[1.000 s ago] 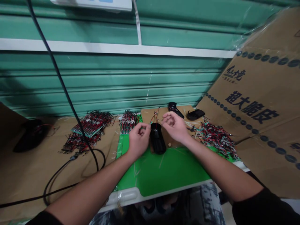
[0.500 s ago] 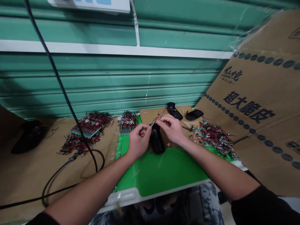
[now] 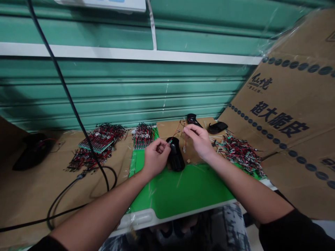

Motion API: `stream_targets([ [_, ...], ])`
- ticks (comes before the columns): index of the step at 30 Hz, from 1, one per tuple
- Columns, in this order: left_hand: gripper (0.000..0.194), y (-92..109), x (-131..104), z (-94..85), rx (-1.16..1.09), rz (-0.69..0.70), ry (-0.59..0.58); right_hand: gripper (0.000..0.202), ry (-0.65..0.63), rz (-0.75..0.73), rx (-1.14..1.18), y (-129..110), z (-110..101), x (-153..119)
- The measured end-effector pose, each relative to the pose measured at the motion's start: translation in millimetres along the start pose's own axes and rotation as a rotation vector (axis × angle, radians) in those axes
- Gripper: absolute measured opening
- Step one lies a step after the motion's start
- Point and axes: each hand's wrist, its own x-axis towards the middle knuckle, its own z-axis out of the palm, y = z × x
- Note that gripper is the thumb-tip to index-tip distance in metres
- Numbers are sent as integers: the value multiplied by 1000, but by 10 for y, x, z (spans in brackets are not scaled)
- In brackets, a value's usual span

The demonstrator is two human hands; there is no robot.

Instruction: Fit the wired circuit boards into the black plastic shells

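Note:
A black plastic shell [image 3: 176, 157] lies upright in view at the middle of the green board [image 3: 193, 191]. At its upper left edge, my left hand [image 3: 157, 155] is closed in a pinch on a small circuit board [image 3: 170, 140] with thin red and black wires. My right hand [image 3: 198, 139], up and to the right of the shell, pinches thin wires [image 3: 185, 141]; a small pale piece hangs below its fingertips. The wires between the hands rise in a loose loop above the shell.
Piles of wired circuit boards lie at the left [image 3: 102, 139], behind my left hand [image 3: 142, 136] and at the right [image 3: 242, 153]. More black shells [image 3: 217, 127] sit at the back. A black cable [image 3: 65, 87] crosses the left side; a cardboard box [image 3: 293, 122] stands at right.
My right hand has moved right, away from my left hand, with wires in its fingers. My left hand has stayed almost in place beside the shell, whose top now shows more.

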Motion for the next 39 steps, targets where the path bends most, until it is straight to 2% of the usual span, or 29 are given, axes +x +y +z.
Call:
stream_targets([
  [3, 21, 1, 7, -4, 16, -8, 11, 26, 19, 35, 135, 1, -65, 39],
  [7, 22, 4, 38, -12, 17, -38, 53, 25, 19, -33, 183, 11, -211, 139],
  [9, 24, -3, 53, -17, 2, -53, 65, 23, 21, -74, 55, 48, -282, 190],
  [12, 27, -15, 63, -23, -25, -65, 63, 20, 62, -166, -333, 150, -339, 231],
  [15, 31, -12, 58, -21, -63, -72, 40, 14, -13, -216, -637, 229, -331, 212],
  [17, 34, -7, 49, -12, -94, -78, 28, 13, -32, -240, -707, 222, -294, 173],
  [19, 35, -6, 40, -1, -111, -75, 19, 22, -16, -265, -673, 157, -234, 117],
  [21, 35, -9, 30, 8, -109, -62, 14, 20, -57, -247, -542, 61, -154, 47],
  [24, 34, -5, 11, 15, -90, -44, -9, 26, -168, -118, -295, -58, -15, -65],
  [27, 32, 20, -11, 11, -53, -10, -51, 32, -180, -36, -158, -86, 94, -147],
  [31, 26, 54, -24, -3, 21, 38, -63, 31, -212, -10, -92, -71, 133, -187],
  [36, 24, 52, 10, -12, -37, 15, 27, 28, -335, 29, -72, -136, 122, -228],
  [39, 28, 41, 31, -11, -48, -8, 38, 25, -409, 22, -86, -163, 129, -266],
])
